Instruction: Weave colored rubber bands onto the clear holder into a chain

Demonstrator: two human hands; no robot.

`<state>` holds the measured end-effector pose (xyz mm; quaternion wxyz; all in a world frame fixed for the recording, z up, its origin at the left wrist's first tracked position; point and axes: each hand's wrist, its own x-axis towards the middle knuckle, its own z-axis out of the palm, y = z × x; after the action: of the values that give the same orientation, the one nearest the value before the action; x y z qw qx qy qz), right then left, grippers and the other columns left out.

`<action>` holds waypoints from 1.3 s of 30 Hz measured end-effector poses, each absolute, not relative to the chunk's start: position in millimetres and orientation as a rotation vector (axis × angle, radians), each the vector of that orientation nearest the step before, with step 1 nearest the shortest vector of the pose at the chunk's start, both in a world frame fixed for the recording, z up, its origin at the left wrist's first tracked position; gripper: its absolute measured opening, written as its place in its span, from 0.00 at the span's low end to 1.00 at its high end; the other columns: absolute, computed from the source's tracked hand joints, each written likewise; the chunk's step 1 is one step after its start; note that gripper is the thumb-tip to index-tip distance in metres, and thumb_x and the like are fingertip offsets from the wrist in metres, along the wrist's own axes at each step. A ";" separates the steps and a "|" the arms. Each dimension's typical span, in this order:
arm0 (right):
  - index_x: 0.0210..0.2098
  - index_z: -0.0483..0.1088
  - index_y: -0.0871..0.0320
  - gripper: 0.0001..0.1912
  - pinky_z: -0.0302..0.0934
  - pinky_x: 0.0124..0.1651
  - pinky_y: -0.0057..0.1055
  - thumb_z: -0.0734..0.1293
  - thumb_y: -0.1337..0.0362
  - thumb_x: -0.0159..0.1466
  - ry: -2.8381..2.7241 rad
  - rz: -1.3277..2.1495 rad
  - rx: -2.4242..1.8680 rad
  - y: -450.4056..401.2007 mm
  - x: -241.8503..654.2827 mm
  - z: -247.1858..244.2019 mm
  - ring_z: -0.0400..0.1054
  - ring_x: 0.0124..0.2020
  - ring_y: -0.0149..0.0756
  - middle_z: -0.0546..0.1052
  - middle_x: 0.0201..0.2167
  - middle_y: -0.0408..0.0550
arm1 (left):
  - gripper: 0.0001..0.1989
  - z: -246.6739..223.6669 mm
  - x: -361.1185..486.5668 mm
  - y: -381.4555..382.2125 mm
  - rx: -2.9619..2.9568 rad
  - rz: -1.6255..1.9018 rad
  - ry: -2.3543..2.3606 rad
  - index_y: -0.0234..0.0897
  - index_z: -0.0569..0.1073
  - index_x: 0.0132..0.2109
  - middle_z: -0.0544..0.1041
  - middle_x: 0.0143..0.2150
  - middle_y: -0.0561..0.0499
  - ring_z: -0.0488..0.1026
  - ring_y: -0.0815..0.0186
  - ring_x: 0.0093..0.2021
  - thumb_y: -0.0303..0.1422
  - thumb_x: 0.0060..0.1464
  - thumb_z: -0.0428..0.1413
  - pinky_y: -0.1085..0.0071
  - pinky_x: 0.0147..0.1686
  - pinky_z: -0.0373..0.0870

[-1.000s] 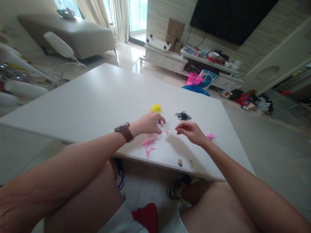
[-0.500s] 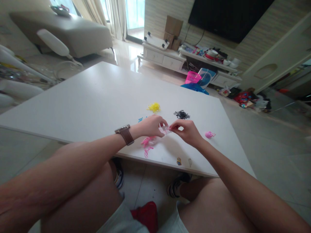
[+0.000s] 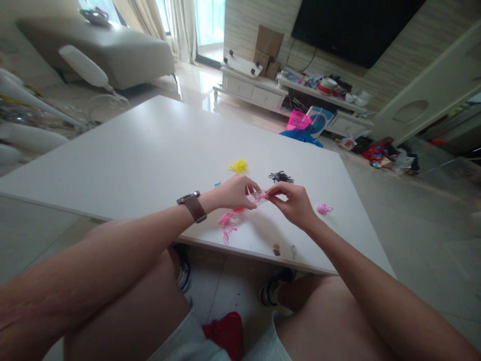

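Note:
Over the white table, my left hand [image 3: 238, 190] curls its thumb and fingers around a small clear plastic container [image 3: 256, 198]. A strip of pink shows at the container; whether it lies inside cannot be made out. At the container's right side, my right hand [image 3: 293, 201] pinches the end of a thin pink band [image 3: 263, 196]. Below my left hand lies a pile of pink bands [image 3: 226, 219]. Beyond the hands are a yellow pile of bands [image 3: 239, 166] and a black pile of bands [image 3: 281, 176]. Some blue bands [image 3: 217, 184] are partly hidden by my left hand.
To the right on the white table [image 3: 150, 150] sits a small pink item with a loop [image 3: 323, 209]. Near the front edge lie a yellow-and-blue cartoon figure [image 3: 277, 249] and a small clear piece [image 3: 293, 251]. A pink basket [image 3: 298, 120] stands past the far edge.
My right hand has shifted slightly to the right, and more of the pink band shows between the hands. My left hand has moved slightly upward, leaving fewer blue bands visible.

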<state>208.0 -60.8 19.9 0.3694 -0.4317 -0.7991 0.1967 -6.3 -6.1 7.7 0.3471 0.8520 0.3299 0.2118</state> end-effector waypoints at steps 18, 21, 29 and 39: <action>0.38 0.75 0.59 0.07 0.66 0.38 0.32 0.72 0.69 0.59 -2.123 0.541 -1.419 -45.3 213.0 -28.9 0.71 0.34 0.35 0.77 0.36 0.48 | 0.16 25.3 -34.0 19.0 2.071 0.858 0.997 0.30 0.79 0.40 0.80 0.34 0.46 0.75 0.65 0.35 0.34 0.44 0.65 0.68 0.38 0.73; 0.42 0.77 0.60 0.11 0.65 0.41 0.32 0.73 0.71 0.58 -2.233 0.632 -1.436 -39.0 211.6 -58.3 0.69 0.34 0.33 0.75 0.38 0.50 | 0.15 32.0 -46.2 23.4 2.085 0.908 1.079 0.30 0.79 0.38 0.80 0.33 0.45 0.75 0.65 0.34 0.36 0.44 0.65 0.67 0.38 0.73; 0.31 0.75 0.62 0.07 0.61 0.42 0.30 0.68 0.78 0.62 -2.266 0.622 -1.392 -31.8 199.7 -74.0 0.69 0.35 0.34 0.74 0.33 0.48 | 0.16 33.5 -46.4 21.8 2.136 0.925 1.099 0.30 0.80 0.39 0.81 0.33 0.45 0.76 0.63 0.34 0.36 0.44 0.65 0.67 0.37 0.74; 0.36 0.73 0.60 0.08 0.60 0.43 0.30 0.64 0.77 0.64 -2.350 0.643 -1.162 -34.6 165.0 -81.4 0.67 0.37 0.35 0.74 0.35 0.48 | 0.15 33.4 -42.1 18.7 2.165 0.899 1.059 0.31 0.80 0.40 0.81 0.34 0.46 0.76 0.64 0.35 0.33 0.43 0.65 0.68 0.38 0.74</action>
<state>165.0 -34.6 -81.4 0.2191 -0.4199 -0.8495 0.2324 -42.1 18.7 33.4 0.2808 0.8079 0.3951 0.3353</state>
